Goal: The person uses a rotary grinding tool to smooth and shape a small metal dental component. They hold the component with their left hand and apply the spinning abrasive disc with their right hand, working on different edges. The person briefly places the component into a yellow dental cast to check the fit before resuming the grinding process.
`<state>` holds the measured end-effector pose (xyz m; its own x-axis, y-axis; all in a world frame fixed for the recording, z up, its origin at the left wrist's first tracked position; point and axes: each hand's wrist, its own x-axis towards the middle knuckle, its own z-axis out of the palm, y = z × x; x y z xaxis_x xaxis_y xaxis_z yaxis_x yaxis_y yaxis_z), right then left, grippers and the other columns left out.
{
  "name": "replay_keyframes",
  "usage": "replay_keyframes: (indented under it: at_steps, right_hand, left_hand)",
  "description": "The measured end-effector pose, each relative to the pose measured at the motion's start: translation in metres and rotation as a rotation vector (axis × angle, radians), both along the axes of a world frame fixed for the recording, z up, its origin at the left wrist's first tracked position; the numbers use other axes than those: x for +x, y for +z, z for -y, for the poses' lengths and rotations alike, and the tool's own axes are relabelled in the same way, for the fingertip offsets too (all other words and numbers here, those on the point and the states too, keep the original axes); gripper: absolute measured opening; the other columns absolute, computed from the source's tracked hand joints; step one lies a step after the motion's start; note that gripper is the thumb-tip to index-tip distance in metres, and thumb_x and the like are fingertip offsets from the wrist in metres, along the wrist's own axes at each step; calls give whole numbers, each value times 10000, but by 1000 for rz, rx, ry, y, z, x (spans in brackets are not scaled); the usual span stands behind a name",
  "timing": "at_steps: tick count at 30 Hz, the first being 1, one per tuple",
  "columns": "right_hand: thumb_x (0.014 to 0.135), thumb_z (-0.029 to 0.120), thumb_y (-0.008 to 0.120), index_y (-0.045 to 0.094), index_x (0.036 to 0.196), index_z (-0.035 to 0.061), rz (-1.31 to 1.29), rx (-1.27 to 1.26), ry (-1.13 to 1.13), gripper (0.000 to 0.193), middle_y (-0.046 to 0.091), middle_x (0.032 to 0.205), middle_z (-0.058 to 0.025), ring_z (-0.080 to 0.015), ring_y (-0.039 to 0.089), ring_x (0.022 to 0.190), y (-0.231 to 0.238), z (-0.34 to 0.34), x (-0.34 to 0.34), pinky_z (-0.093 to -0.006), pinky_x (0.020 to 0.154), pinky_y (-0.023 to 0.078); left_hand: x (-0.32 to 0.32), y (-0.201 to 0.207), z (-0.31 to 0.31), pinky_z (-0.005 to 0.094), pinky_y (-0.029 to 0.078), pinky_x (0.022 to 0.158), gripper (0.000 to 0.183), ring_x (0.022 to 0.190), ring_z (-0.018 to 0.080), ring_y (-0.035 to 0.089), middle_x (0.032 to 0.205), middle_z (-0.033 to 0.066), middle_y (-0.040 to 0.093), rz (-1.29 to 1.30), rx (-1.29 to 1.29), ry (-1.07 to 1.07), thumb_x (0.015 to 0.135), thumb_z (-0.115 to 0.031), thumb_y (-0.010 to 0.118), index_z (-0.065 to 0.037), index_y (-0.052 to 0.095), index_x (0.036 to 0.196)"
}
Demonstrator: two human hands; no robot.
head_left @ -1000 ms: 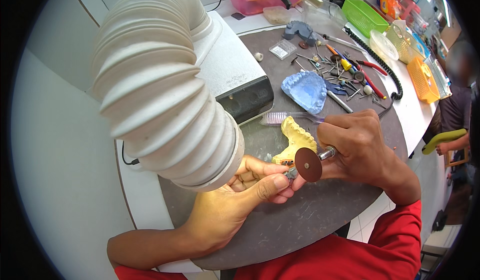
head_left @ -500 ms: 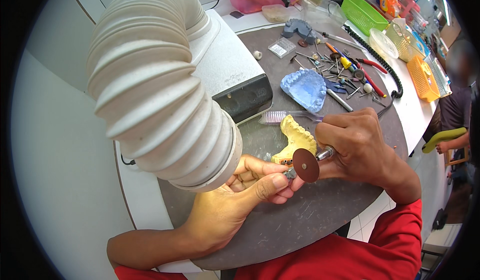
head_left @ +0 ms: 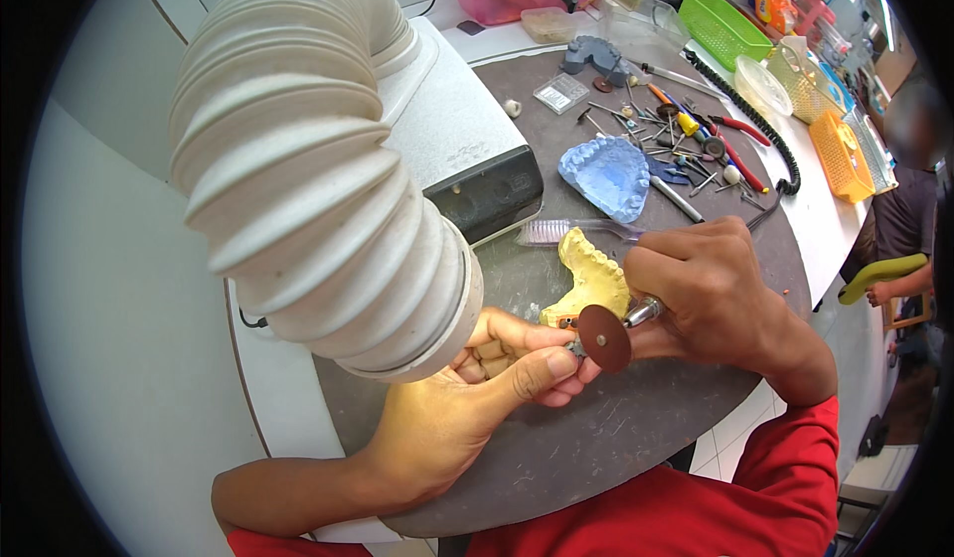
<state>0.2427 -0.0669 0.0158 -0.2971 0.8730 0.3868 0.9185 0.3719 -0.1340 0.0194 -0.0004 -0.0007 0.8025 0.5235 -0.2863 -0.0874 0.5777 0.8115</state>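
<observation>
The left hand point(head_left: 467, 408) pinched a small piece against the disc point(head_left: 603, 337), just right; the right hand point(head_left: 711, 289) gripped the handpiece point(head_left: 644, 312).

Round grey worktable point(head_left: 636, 438), white walls point(head_left: 109, 289)

A small clear flat packet point(head_left: 562, 92) with a whitish grid-patterned face lies on the grey round table point(head_left: 636, 438), just beyond the white machine box point(head_left: 452, 130). That box's dark front panel point(head_left: 484, 195) carries small pale markings, too blurred to make out. No screens or signs show.
</observation>
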Motion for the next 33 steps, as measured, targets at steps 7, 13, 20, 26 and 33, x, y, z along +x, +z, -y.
replay_keyframes:
  at_steps: [7,13,20,26,33]
  right_hand:
    - [669,510,805,534,620,86,-30,3,-30,506,501,535,-15,-167,523,424,0,0,1,-319,377,361]
    - [691,533,785,528,616,88,-18,-29,-30,519,496,534,-14,-172,531,425,0,1,2,-320,377,366]
    - [702,545,774,519,610,90,-23,-41,-35,530,484,522,-14,-174,531,419,-1,1,1,-322,377,371]
    - [699,558,768,513,594,88,-18,-54,-37,545,490,518,-16,-176,533,414,-1,2,0,-322,377,376]
    - [699,566,759,522,604,87,7,-43,-10,543,503,523,-19,-181,540,418,0,1,0,-319,380,384]
  left_hand:
    - [0,0,0,310,548,791,119,908,200,665,1015,189,675,14,-20,32,933,-22,605,-11,606,1051]
    - [0,-1,1,309,549,789,117,901,199,666,1010,183,677,11,-34,33,937,-38,605,-11,604,1050]
    - [1,-1,1,313,554,783,110,893,199,668,1003,184,678,12,-20,30,938,-39,604,-8,603,1043]
    - [1,0,2,312,560,773,107,880,203,670,990,193,678,-3,-9,40,934,-34,607,4,602,1034]
    - [1,0,2,310,561,764,103,869,204,673,974,190,681,-1,-1,38,926,-18,613,12,604,1024]
